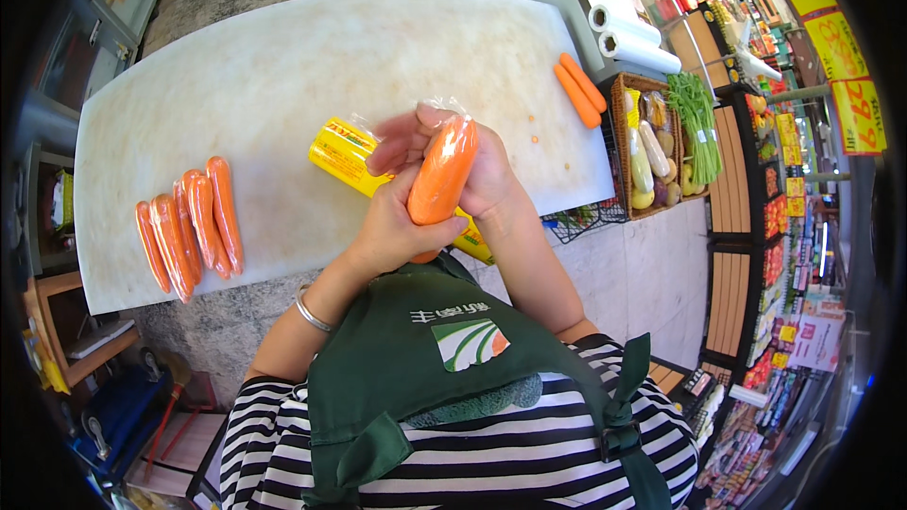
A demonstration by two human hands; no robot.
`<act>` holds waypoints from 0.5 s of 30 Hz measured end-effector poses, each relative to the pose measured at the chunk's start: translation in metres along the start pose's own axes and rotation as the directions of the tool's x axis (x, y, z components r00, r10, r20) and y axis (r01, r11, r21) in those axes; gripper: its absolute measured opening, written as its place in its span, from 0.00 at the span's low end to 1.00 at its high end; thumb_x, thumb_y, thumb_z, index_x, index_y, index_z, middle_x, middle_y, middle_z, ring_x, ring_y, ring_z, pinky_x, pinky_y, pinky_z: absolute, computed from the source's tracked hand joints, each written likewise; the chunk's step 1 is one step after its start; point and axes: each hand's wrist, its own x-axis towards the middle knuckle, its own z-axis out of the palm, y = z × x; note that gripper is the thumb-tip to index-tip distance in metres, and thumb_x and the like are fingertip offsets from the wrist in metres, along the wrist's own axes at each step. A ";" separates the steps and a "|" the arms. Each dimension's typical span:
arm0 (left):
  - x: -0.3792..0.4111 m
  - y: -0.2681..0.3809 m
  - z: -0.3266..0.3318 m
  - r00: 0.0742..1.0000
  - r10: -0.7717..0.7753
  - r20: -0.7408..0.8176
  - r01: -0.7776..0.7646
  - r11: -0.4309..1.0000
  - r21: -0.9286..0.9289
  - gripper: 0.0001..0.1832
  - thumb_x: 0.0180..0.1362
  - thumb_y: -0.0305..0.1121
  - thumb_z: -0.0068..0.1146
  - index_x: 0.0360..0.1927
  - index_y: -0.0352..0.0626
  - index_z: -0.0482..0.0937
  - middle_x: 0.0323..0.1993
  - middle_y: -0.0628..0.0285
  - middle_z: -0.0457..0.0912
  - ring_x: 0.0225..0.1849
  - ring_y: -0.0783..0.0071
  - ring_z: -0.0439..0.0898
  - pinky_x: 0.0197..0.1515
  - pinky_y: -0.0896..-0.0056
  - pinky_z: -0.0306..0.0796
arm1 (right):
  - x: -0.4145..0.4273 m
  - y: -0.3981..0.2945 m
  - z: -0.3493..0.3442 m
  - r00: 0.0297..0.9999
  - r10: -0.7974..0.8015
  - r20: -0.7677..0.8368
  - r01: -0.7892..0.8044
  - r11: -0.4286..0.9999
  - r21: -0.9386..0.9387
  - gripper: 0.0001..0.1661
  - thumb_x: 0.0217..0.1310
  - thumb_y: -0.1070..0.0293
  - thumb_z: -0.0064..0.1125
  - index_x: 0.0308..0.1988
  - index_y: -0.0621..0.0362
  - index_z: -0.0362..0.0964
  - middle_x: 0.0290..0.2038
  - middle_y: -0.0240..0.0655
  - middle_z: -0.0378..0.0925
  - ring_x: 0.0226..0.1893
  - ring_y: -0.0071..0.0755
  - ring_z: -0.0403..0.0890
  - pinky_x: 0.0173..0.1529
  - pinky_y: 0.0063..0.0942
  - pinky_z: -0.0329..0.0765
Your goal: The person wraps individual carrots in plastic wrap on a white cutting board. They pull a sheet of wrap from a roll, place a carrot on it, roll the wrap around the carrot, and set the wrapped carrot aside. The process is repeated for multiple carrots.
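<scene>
In front of the dark green apron, my left hand [397, 219] is closed around the lower part of a carrot bundle [446, 166] in clear plastic film. Its thumb lies across the bundle, and a second carrot end shows below. My right hand [485, 173] cups the upper end from behind, its fingers curled at loose film [445, 105] by the tip. Behind the hands, a yellow printed cling-film roll [344, 152] lies on the white tabletop [297, 71], partly hidden by them. Several film-wrapped carrots [191, 223] lie side by side at the table's left.
Two bare carrots [577, 92] lie near the table's right edge, with small orange bits [534, 139] beside them. Beyond that edge stand a wicker basket [623, 177] of vegetables, leafy greens [694, 127] and rolls of clear bags [638, 51]. Produce shelves [772, 205] line the far right.
</scene>
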 end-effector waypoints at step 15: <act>0.004 -0.007 -0.023 0.929 -0.227 0.291 0.365 0.682 -0.634 0.27 0.53 0.51 0.60 0.44 0.39 0.68 0.26 0.53 0.76 0.23 0.64 0.77 0.27 0.68 0.74 | -0.020 -0.004 -0.023 0.828 -0.522 -0.203 0.203 0.618 -0.760 0.23 0.71 0.63 0.43 0.61 0.60 0.64 0.44 0.43 0.79 0.45 0.34 0.79 0.53 0.28 0.74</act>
